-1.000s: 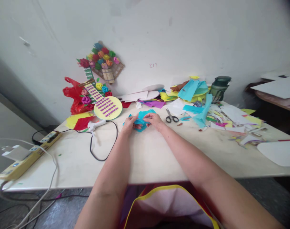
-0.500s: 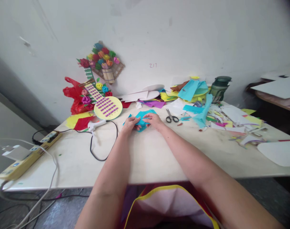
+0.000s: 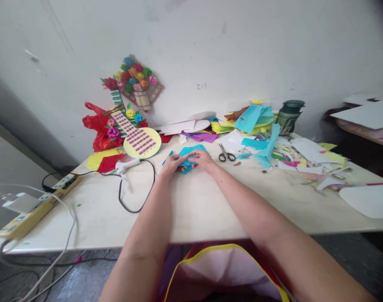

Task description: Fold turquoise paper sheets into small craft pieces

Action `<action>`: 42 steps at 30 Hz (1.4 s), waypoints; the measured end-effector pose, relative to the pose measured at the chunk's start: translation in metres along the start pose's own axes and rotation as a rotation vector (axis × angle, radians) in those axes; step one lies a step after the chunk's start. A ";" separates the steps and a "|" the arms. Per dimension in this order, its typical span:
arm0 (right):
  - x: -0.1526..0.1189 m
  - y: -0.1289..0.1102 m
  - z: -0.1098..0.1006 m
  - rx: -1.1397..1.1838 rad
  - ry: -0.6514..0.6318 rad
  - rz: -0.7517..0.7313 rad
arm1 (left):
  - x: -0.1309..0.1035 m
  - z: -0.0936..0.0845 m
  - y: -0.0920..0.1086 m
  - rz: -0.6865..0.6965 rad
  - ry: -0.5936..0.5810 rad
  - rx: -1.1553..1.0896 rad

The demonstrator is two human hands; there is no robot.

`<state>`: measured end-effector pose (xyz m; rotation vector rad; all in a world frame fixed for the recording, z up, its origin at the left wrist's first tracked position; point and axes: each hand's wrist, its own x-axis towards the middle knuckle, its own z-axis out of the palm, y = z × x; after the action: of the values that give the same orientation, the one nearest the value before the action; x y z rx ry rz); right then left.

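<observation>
Blue paper point(image 3: 193, 149) is between my two hands above the middle of the table. My left hand point(image 3: 173, 162) pinches it from the left, thumb on top. From the right, my right hand point(image 3: 201, 160) grips the paper too, its fingertips meeting the left thumb. More blue pieces lie under and behind the hands, partly hidden by the fingers. Black-handled scissors point(image 3: 225, 155) rest just right of my right hand. A white glue gun point(image 3: 127, 164) with a black cord lies to the left.
A yellow paper guitar point(image 3: 144, 141), red plastic bag point(image 3: 100, 126) and paper flowers point(image 3: 135, 75) stand at the back left. A power strip point(image 3: 37, 209) lies left. Paper scraps point(image 3: 304, 157) and a green bottle point(image 3: 290, 117) are right.
My right fingertips have moved slightly left and now meet my left thumb over the blue paper. The other things have stayed where they were.
</observation>
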<state>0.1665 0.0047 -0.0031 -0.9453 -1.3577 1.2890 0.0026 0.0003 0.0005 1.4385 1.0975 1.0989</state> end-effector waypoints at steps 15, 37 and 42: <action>-0.003 -0.004 -0.008 0.042 -0.011 0.119 | 0.000 -0.001 -0.002 0.090 -0.031 0.049; -0.004 -0.007 -0.010 0.108 -0.071 0.092 | -0.001 0.000 0.000 0.061 0.036 0.010; -0.002 -0.004 -0.009 0.090 -0.048 0.066 | 0.000 -0.001 -0.002 0.037 0.036 -0.004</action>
<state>0.1764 0.0040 0.0000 -0.9087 -1.3032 1.4192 0.0017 0.0009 -0.0014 1.4465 1.0972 1.1567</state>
